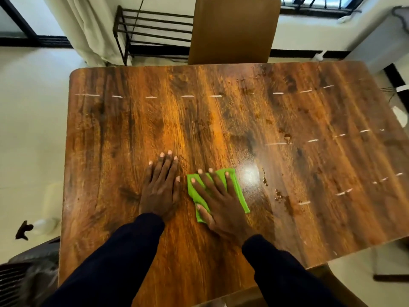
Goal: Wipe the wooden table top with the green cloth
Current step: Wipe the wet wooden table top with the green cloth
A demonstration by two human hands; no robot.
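Two hands lie flat with fingers spread on one wooden table (110,129): the right hand (218,200) presses one green cloth (240,196), the left hand (160,191) bare wood. One brown chair (232,29) stands beyond it.

I have one view: the head camera looks forward and steeply down, close over the worktop (155,120); its edges seem smeared.
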